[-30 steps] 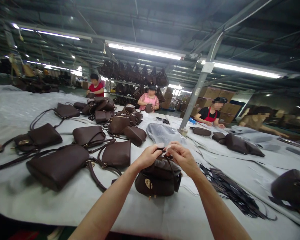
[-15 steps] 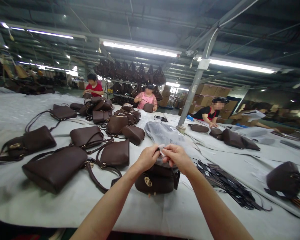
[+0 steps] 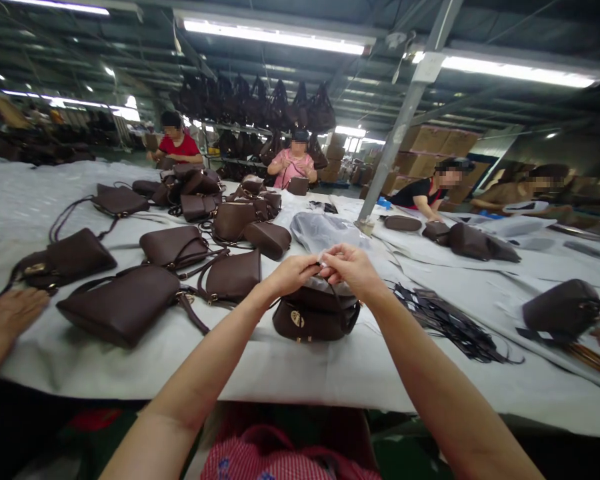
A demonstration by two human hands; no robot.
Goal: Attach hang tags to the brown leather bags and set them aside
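Grip: left hand [image 3: 294,273], right hand [image 3: 351,269] pinched closed on strap [image 3: 337,296] | handbag [image 3: 307,321] just below

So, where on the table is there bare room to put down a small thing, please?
The white table cover is bare between the gold-clasped bag and its near edge. Another bare patch lies between the bundle of black straps and the dark bag at far right. The left side is crowded with brown bags.

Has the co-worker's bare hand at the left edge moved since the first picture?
Yes: the co-worker's bare hand has come in rightward, closer to the large dark brown leather-look bag on the table.
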